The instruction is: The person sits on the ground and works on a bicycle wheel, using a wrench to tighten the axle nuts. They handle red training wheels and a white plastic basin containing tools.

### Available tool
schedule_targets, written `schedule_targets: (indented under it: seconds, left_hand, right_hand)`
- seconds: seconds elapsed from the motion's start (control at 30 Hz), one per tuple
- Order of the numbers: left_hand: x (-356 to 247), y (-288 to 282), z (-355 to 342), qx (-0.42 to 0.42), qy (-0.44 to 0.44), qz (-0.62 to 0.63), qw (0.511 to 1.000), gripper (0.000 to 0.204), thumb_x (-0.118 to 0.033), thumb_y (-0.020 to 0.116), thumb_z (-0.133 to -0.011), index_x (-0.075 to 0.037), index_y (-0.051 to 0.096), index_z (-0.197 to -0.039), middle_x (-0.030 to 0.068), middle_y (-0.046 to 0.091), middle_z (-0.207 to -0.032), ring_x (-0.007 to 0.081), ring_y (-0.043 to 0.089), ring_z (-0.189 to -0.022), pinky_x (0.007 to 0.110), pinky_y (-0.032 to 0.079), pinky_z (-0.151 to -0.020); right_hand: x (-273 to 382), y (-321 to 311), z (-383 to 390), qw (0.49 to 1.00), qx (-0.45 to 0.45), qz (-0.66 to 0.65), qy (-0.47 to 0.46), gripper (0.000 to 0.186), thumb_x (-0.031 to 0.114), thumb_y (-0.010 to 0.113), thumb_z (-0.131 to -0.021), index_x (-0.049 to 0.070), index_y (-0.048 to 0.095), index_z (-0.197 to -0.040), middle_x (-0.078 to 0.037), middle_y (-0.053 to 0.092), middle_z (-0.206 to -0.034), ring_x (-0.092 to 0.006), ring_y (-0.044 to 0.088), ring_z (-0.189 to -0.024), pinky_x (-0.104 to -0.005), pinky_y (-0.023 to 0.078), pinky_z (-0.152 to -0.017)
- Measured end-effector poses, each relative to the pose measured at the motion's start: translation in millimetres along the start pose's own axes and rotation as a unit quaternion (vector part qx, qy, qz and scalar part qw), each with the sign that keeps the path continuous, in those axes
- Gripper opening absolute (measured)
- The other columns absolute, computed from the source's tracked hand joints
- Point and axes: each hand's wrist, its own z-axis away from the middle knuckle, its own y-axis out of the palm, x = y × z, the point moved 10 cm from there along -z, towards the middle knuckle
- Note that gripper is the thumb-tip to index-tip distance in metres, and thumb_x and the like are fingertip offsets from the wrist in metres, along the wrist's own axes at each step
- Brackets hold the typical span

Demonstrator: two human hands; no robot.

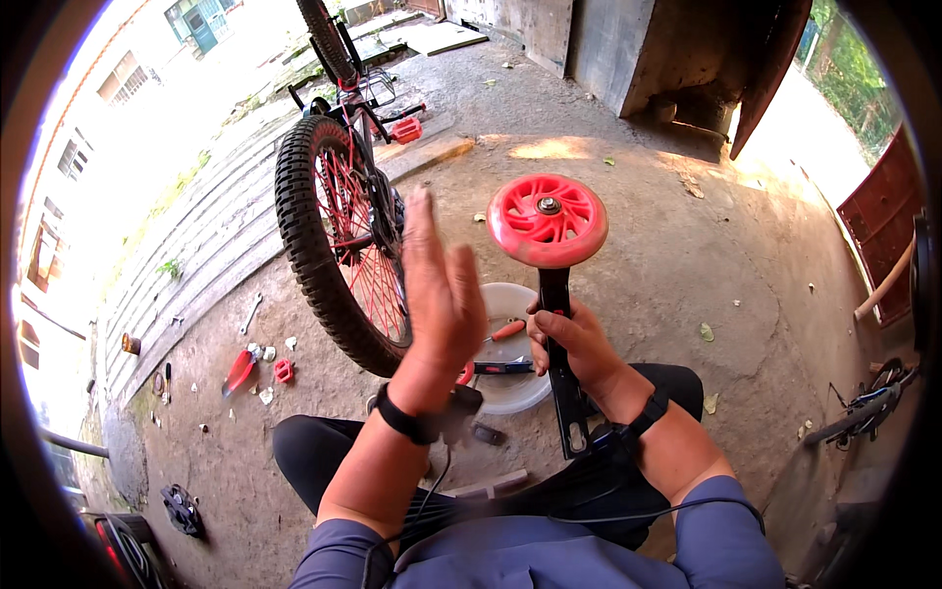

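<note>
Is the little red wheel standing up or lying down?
Standing up. The right hand grips the black bar upright, with the red wheel at its top.

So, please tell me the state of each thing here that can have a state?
Left hand: raised, open, fingers straight, holding nothing.
Right hand: closed around the black bracket.
Training wheel: red, held up on its black bracket.
Bicycle: upside down, rear wheel in the air.
White bowl: on the ground, tools lying across it.
Wrench: lying on the concrete.
</note>
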Motion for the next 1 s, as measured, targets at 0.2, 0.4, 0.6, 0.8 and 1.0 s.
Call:
schedule_targets:
  seconds: [0.2, 0.4, 0.6, 0.8, 1.0]
  left_hand:
    - [-69.7, 30.2, -3.0, 0.047, 0.226, -0.094, 0.969, 0.062, -0.037, 0.038, -0.102, 0.004, 0.035, -0.149, 0.0236, 0.034, -0.155, 0.0383, 0.026, -0.147, 0.047, 0.016, -0.121]
    - [-19.1, -1.5, -18.0, -0.047, 0.078, 0.075, 0.993, 0.057, -0.013, 0.036, -0.1, 0.005, 0.026, -0.153, 0.0259, 0.034, -0.155, 0.0345, 0.031, -0.146, 0.044, 0.02, -0.121]
    - [9.9, 11.5, -38.9, -0.035, 0.087, -0.091, 0.991, 0.044, -0.017, 0.046, -0.098, -0.002, 0.05, -0.139, 0.026, 0.047, -0.144, 0.0341, 0.041, -0.14, 0.044, 0.022, -0.12]
    - [-86.1, 25.3, -12.1, 0.03, 0.251, -0.052, 0.966, 0.062, -0.031, 0.044, -0.099, -0.001, 0.033, -0.152, 0.0235, 0.041, -0.151, 0.0383, 0.032, -0.146, 0.052, 0.015, -0.121]
    - [-55.2, 23.6, -34.5, 0.013, 0.161, 0.013, 0.987, 0.057, -0.024, 0.039, -0.104, 0.005, 0.029, -0.152, 0.0265, 0.033, -0.156, 0.0353, 0.027, -0.148, 0.047, 0.015, -0.122]
  right_hand:
    - [7.7, 11.9, -6.8, 0.995, 0.016, 0.047, -0.085, 0.02, 0.02, 0.066, -0.093, 0.006, 0.053, -0.1, -0.003, 0.059, -0.075, -0.0131, 0.057, -0.055, -0.0293, 0.048, -0.049]
    - [-1.8, -4.1, -4.1, 0.999, 0.032, 0.026, -0.014, 0.038, 0.03, 0.063, -0.096, 0.004, 0.05, -0.119, -0.006, 0.057, -0.079, -0.0161, 0.063, -0.059, -0.0358, 0.056, -0.085]
    - [-5.8, 10.8, -4.1, 0.997, 0.073, 0.035, -0.011, 0.051, 0.032, 0.065, -0.095, 0.005, 0.046, -0.134, -0.007, 0.059, -0.086, -0.0163, 0.062, -0.059, -0.03, 0.054, -0.061]
    - [0.3, -3.2, -2.5, 0.999, 0.032, 0.03, -0.024, 0.029, 0.026, 0.069, -0.092, 0.006, 0.052, -0.104, -0.004, 0.057, -0.077, -0.0148, 0.059, -0.057, -0.0307, 0.049, -0.051]
    - [13.7, -5.6, -1.8, 0.995, 0.05, 0.058, -0.057, 0.038, 0.029, 0.064, -0.096, 0.003, 0.051, -0.119, -0.012, 0.062, -0.089, -0.0147, 0.061, -0.059, -0.0288, 0.053, -0.056]
